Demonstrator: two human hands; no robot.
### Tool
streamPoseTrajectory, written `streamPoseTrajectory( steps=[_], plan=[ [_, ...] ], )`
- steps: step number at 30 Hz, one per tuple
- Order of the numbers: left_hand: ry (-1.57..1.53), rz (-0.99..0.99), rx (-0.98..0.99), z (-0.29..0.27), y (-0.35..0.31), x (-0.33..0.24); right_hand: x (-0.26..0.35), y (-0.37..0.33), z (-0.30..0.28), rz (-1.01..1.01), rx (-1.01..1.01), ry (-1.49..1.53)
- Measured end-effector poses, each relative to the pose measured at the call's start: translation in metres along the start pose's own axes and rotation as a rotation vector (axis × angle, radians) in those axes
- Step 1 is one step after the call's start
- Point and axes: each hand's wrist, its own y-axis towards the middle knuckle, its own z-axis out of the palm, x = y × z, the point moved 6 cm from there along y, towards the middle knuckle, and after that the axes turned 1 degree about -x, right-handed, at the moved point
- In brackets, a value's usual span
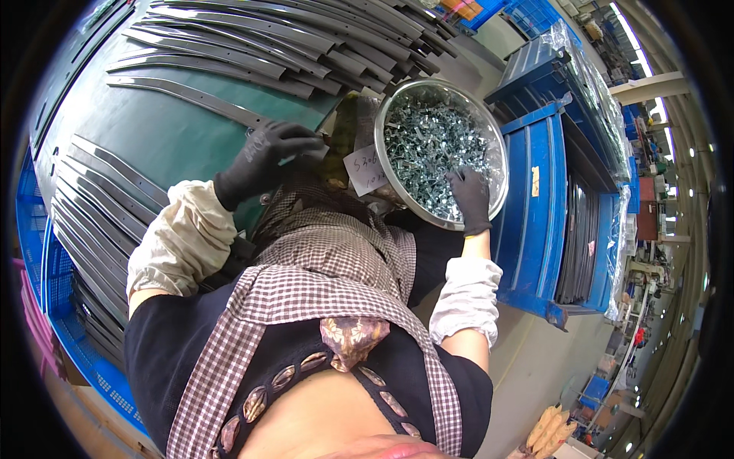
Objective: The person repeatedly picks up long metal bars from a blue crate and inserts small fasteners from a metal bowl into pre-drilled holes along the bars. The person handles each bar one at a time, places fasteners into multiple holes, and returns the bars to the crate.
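Observation:
My left hand (264,157), in a dark glove, is closed over the near end of a long, slightly curved dark strip (183,93). The strip's far part rests on the green tabletop (172,126), and its tip pokes out past my fingers. To the right, a round steel bowl (388,172) holds a heap of small shiny metal clips (436,145). My right hand (470,199), gloved as well, reaches into the bowl's near right side with fingers curled at the clips. Whatever those fingertips pinch is hidden.
Many dark strips (306,46) lie stacked at the far side; more strips (99,206) lie at the left over a blue crate (57,283). A paper tag (365,170) with handwriting sits against the bowl. Blue metal bins (527,206) stand at the right.

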Motion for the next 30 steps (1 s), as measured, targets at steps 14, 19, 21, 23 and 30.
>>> streamPoseTrajectory(
  steps=[14, 19, 21, 23, 30],
  plan=[
    [-0.631, -0.596, 0.16, 0.06, -0.045, -0.029, 0.202, -0.099, 0.08, 0.059, 0.648, 1.522],
    [-0.979, -0.994, 0.252, 0.072, -0.053, -0.02, 0.191, -0.094, 0.08, -0.02, 0.643, 1.265],
    [-1.016, -1.035, 0.259, 0.07, -0.054, -0.018, 0.197, -0.09, 0.072, -0.217, 0.555, 1.083],
    [-0.99, -1.043, 0.268, 0.067, -0.051, -0.018, 0.195, -0.085, 0.071, -0.3, 0.542, 0.955],
    [-0.889, -1.125, 0.301, 0.063, -0.047, -0.014, 0.186, -0.074, 0.08, -0.305, 0.482, 0.75]
  ],
)
